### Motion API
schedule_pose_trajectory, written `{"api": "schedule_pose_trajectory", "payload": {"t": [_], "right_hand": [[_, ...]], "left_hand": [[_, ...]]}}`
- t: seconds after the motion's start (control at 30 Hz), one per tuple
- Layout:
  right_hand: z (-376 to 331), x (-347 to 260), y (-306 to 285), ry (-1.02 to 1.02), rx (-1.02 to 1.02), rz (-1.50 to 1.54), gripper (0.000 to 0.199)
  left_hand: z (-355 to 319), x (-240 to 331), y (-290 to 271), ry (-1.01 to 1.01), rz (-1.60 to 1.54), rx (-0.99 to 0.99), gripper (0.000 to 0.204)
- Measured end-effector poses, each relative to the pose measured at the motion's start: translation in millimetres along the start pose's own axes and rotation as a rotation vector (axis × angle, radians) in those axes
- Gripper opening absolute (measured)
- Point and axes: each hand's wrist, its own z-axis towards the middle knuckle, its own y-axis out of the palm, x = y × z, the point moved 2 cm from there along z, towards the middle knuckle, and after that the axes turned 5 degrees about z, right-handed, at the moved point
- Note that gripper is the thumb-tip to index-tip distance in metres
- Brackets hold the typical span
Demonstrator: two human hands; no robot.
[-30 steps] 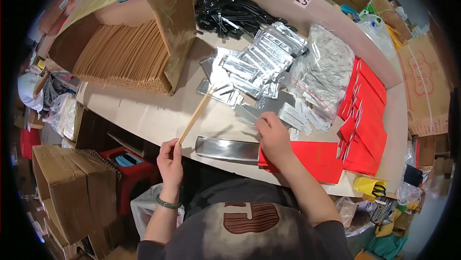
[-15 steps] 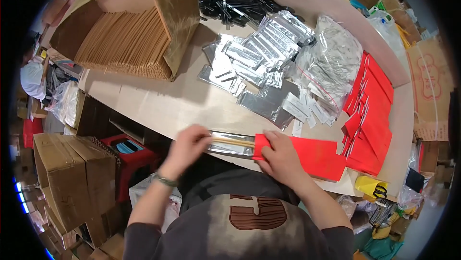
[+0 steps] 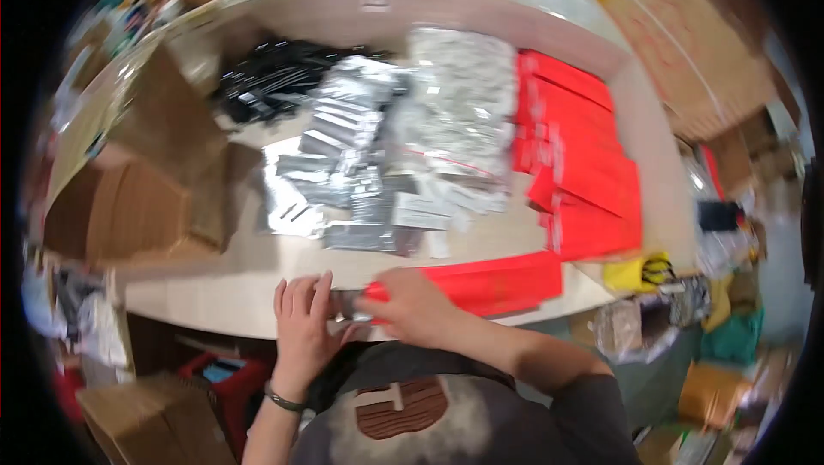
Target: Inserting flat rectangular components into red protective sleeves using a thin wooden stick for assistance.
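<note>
My right hand [image 3: 416, 306], blurred by motion, grips the left end of a long red paper sleeve [image 3: 506, 283] at the table's front edge. A short piece of a silvery flat packet [image 3: 347, 303] shows between my two hands, at the sleeve's end. Beside that packet my left hand [image 3: 302, 319] is open, its fingers stretched upward and apart. Whether its thumb touches the packet, I cannot tell. No sticks are visible at the sleeve's mouth.
Behind lie silvery packets [image 3: 339, 147], black packed items [image 3: 275, 79], a clear bag of white packets [image 3: 463, 96] and small white slips [image 3: 425, 212]. Stacked red sleeves [image 3: 584, 156] lie right, near a yellow item [image 3: 637, 273]. An opened cardboard box [image 3: 137, 199] stands left.
The view has swung to the right. The light wooden sticks at the sleeve's mouth are out of sight, and my left hand's fingers have opened. My right hand stays at the sleeve's left end.
</note>
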Motion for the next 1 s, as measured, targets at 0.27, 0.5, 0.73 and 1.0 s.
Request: {"api": "schedule_pose_trajectory", "payload": {"t": [0.27,0.5,0.73,1.0], "right_hand": [[-53,81,-204,0.169,0.164,-0.327,0.042],[-184,169,-257,1.135,-0.558,-0.595,0.146],[-123,244,-285,1.027,-0.348,-0.715,0.157],[-93,277,-296,1.086,-0.171,-0.748,0.153]], "left_hand": [[44,19,20,-0.002,-0.287,-0.166,0.045],[90,108,85,0.483,-0.235,-0.317,0.059],[95,100,77,0.320,-0.273,-0.491,0.059],[103,83,63,0.270,-0.277,-0.404,0.055]]}}
